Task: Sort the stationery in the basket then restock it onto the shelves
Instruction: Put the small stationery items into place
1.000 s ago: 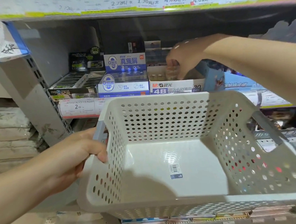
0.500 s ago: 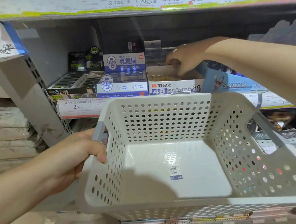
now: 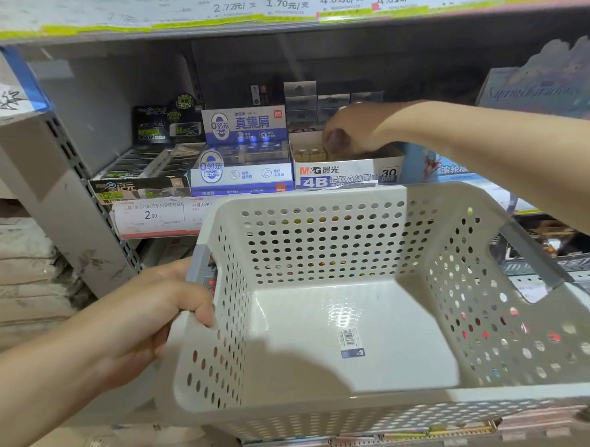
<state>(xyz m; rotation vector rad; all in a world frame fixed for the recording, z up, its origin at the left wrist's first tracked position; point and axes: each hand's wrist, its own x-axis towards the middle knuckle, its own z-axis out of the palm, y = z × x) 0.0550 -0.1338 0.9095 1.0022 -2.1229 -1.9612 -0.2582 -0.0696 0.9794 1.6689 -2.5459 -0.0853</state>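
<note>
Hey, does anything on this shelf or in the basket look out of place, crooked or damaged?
Nothing stands out. The eraser boxes sit squarely side by side on the shelf, including the 4B eraser box that the right hand reaches into. The white basket, held by the left hand, is intact and holds only a barcode sticker.

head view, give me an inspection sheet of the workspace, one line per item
surface: grey metal shelf with price labels along its front edge.
job's things: white perforated basket, holding only a barcode sticker; 4B eraser box open on the shelf, erasers inside.
clutter: blue-and-white eraser boxes and black boxes beside it.
grippers: left hand grips the basket's grey handle; right hand reaches into the eraser box, fingers curled down, what they hold is hidden.
cables: nothing seen.
surroundings: shelf above with price tags; stacked packs at left.
</note>
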